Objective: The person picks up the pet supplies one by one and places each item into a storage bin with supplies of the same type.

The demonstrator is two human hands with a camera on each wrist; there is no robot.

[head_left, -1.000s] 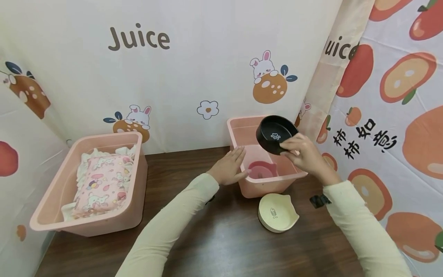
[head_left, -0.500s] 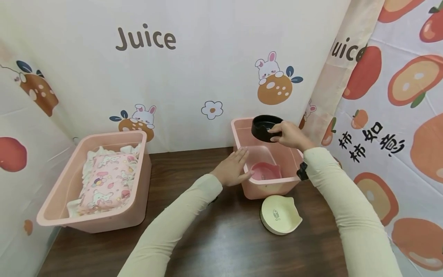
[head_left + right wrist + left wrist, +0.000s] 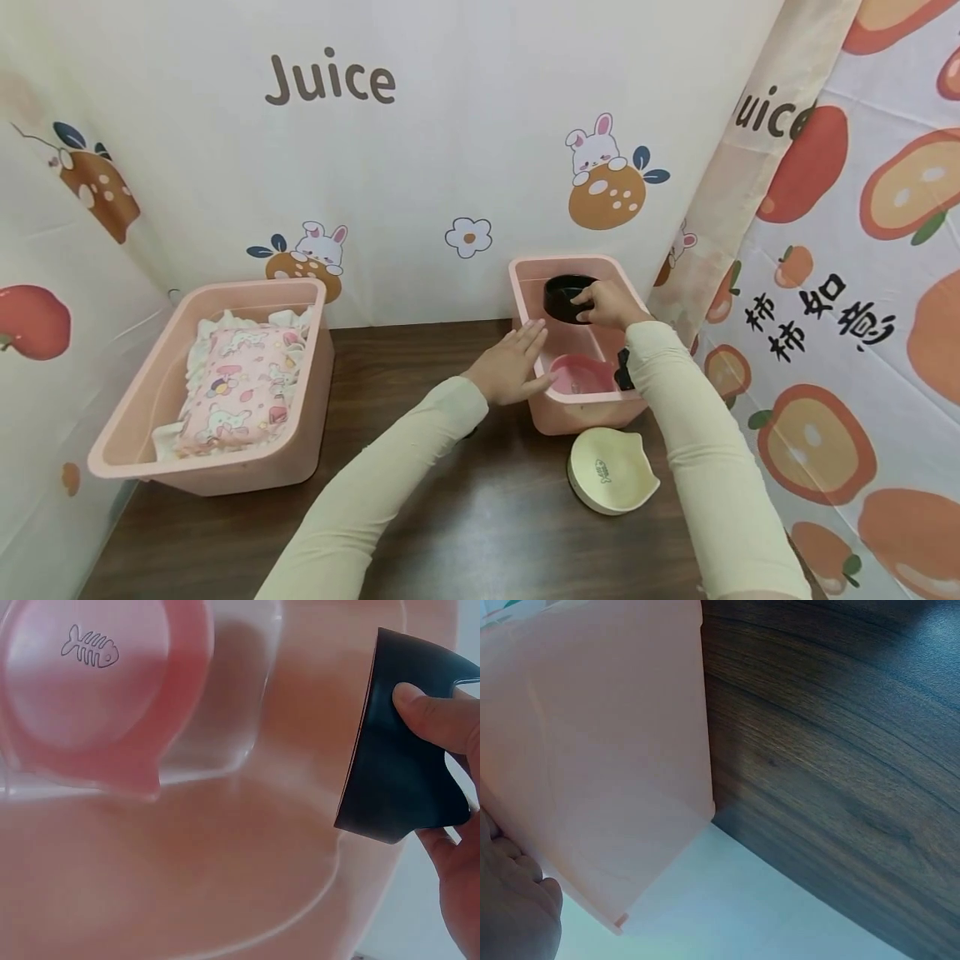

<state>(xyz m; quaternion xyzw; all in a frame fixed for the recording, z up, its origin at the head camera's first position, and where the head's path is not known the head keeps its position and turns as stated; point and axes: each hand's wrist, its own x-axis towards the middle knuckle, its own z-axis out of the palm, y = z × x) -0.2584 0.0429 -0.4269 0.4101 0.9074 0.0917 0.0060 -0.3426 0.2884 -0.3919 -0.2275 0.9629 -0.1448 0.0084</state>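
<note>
My right hand (image 3: 609, 305) pinches the wall of a black pet bowl (image 3: 561, 302), which is inside the upper part of the right pink bin (image 3: 630, 287). In the right wrist view the thumb lies on the outside of the black bowl (image 3: 397, 742). A pink bowl (image 3: 90, 682) with a fishbone mark and an ear-like point sits on the bin's floor. My left hand (image 3: 506, 367) rests with straight fingers on the bin's left rim. Close in front of the bin, a cream cat-ear bowl (image 3: 611, 471) stands on the table.
To the left stands a larger pink bin (image 3: 105, 446) holding a frilled pink pillow (image 3: 243, 383). A printed cloth (image 3: 420, 125) hangs right behind both bins, and another fruit-print cloth (image 3: 922, 333) borders the right side of the dark wooden table (image 3: 405, 358).
My right hand has carried the black bowl left and down into the right bin and levelled it from its tilt. The left hand stays on the rim. The head view has shifted slightly.
</note>
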